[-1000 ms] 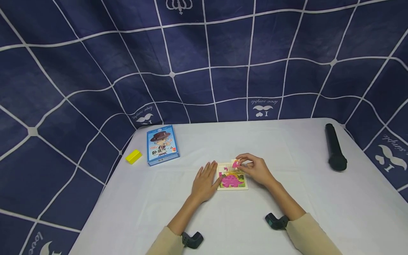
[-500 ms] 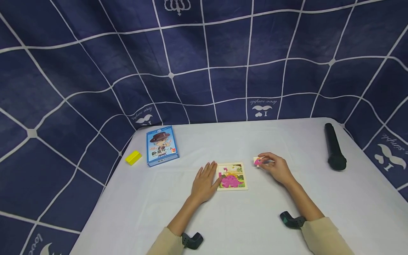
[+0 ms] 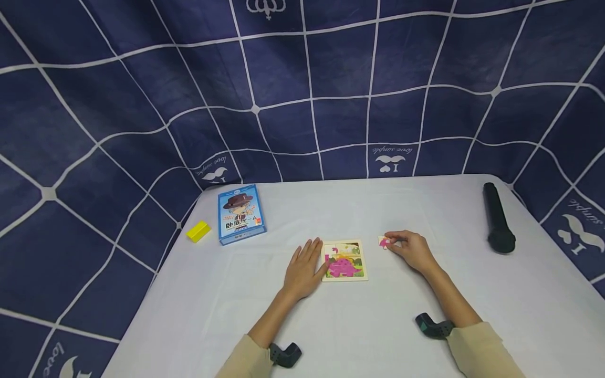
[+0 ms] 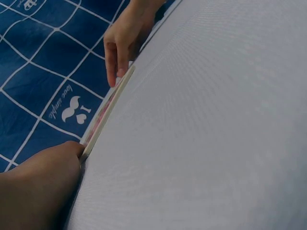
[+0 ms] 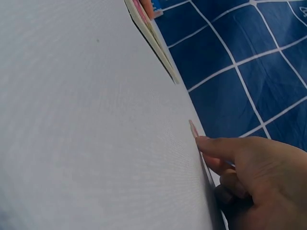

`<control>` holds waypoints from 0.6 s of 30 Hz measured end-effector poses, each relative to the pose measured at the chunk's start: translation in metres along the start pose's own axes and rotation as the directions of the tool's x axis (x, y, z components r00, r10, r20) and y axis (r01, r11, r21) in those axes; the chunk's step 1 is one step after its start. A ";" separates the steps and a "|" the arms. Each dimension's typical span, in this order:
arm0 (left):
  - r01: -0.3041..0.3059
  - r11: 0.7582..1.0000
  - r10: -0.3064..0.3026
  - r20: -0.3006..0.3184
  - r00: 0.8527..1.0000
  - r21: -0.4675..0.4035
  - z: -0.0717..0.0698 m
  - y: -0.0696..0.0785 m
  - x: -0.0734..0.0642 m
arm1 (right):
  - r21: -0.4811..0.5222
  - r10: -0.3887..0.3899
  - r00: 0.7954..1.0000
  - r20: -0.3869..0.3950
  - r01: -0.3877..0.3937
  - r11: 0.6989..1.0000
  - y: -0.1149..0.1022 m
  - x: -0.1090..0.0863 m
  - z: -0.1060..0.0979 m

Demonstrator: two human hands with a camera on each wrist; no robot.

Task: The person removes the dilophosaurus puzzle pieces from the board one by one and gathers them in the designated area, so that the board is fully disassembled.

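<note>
Right hand (image 3: pixel 412 252) reaches in from the near right, forearm angled far and leftward, thumb and fingertips pinching a small pink-and-white puzzle piece (image 3: pixel 383 242); piece held right of the framed puzzle (image 3: pixel 345 265), well apart from it, on or just above the cloth, cannot tell which. Left hand (image 3: pixel 302 270) flat, fingers straight and pointing far, thumb spread away from them and over the puzzle's left edge. Puzzle lies at mid-table, pink dinosaur picture inside a pale frame. Beige sleeves (image 3: pixel 482 346) on both forearms; dark devices (image 3: pixel 285 355) at both wrists. White table (image 3: pixel 359 325) beneath, lightly creased. Far left: blue box (image 3: pixel 241 215) with a hatted cartoon figure, yellow block (image 3: pixel 198 231) left of it. Far right: black microphone (image 3: pixel 498 220). Navy curtain (image 3: pixel 340 63), white grid lines, behind and along both sides.
</note>
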State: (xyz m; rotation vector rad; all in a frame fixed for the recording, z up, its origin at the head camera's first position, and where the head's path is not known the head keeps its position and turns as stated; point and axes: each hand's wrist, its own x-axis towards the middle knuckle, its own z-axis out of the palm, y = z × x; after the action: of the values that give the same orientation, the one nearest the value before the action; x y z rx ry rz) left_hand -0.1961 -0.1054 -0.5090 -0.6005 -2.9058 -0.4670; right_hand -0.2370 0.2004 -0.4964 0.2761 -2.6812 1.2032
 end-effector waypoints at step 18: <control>0.044 0.989 -0.040 0.026 0.999 -0.144 -0.007 0.004 0.005 | 0.081 -0.151 0.988 -0.017 0.152 0.985 -0.033 0.000 0.018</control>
State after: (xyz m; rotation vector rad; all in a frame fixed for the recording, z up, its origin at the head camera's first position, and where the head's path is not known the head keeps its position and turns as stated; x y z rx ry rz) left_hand -0.1984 -0.1020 -0.5000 -0.5681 -2.9297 -0.6852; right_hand -0.2305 0.1651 -0.4840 0.4757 -2.5524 1.2653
